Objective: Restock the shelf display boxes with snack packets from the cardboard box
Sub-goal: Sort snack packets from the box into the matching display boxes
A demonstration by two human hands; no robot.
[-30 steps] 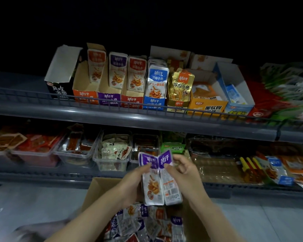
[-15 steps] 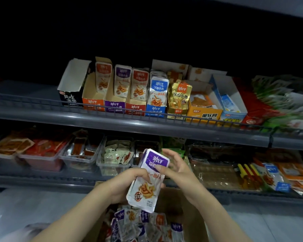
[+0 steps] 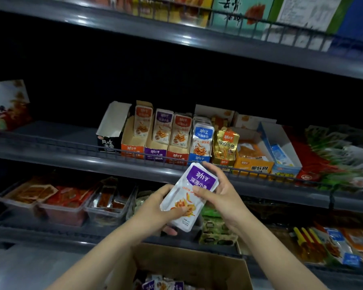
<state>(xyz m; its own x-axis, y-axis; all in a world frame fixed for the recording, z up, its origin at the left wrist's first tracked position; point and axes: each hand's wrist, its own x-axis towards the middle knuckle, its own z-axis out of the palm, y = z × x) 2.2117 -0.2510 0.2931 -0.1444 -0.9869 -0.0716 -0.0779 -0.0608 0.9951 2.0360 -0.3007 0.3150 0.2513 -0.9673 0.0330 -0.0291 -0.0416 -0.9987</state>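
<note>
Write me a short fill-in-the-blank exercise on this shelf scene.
1. The left hand and right hand hold a snack packet with a ____ top.
2. The cardboard box sits ____ the hands.
3. The display box between the gold packet and the red display box is ____.
Missing words: purple, below, blue.

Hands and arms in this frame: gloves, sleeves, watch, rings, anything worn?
Nothing worn shows. Left hand and right hand are bare, no gloves or rings. Left forearm and right forearm are uncovered to the frame edge: no sleeves, watch or band.
</note>
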